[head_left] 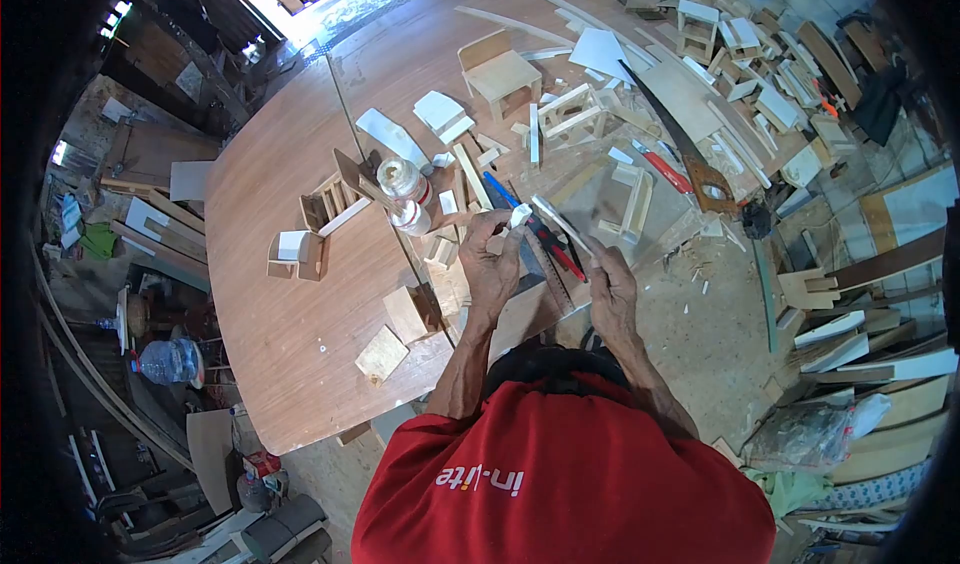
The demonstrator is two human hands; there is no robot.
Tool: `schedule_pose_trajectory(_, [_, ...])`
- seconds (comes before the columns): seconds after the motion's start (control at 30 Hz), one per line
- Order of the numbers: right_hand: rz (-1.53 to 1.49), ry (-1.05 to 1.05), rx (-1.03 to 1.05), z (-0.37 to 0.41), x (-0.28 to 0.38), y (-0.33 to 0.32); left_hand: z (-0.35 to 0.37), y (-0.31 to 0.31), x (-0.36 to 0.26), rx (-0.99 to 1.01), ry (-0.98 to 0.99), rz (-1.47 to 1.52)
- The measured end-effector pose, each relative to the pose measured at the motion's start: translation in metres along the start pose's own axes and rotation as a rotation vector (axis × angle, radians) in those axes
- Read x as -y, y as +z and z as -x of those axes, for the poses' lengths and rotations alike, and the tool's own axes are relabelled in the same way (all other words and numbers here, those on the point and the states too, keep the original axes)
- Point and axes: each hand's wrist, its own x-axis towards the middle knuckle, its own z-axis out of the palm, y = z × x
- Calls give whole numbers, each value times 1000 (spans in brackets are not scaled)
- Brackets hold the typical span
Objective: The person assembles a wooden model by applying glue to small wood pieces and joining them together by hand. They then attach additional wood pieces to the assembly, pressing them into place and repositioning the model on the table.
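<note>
My left hand (pixel 487 261) pinches a small white piece (pixel 520 215) between thumb and fingertips, above the table's near edge. A slim, pale, straight tool (pixel 562 222) is in my right hand (pixel 613 284), its far end pointing up and left, close to the white piece. I cannot tell what kind of tool it is. Below and between the hands lie a blue-handled tool (pixel 500 190), a red and black tool (pixel 568 262) and a ruler-like strip (pixel 546 267). Left of my left hand stand two clear jars (pixel 408 217).
Small wooden chair models (pixel 503 76) and offcuts cover the wooden table (pixel 270 354). A handsaw (pixel 690 159) and a red-handled tool (pixel 664 168) lie to the right. More scraps pile up at the far right. Boards lean along the right wall, and a water bottle (pixel 168 361) lies at left.
</note>
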Motion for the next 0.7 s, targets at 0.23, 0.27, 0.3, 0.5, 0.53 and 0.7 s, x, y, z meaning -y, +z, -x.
schedule_pose_trajectory(0.23, [95, 14, 69, 2, 12, 0, 2, 1, -3, -5, 44, -98])
schedule_pose_trajectory(0.27, [95, 13, 69, 4, 13, 1, 3, 0, -2, -13, 45, -115])
schedule_pose_trajectory(0.3, [97, -3, 64, 6, 14, 3, 4, 0, -1, -22, 46, -132])
schedule_pose_trajectory(0.5, [97, -224, 47, 7, 16, 12, 7, -8, 5, -25, 23, -161])
schedule_pose_trajectory(0.53, [106, -231, 88, 8, 19, 11, 7, -9, 7, -24, 23, -163])
schedule_pose_trajectory(0.7, [23, -108, 96, 8, 20, 14, 8, -16, 12, -48, -28, -128])
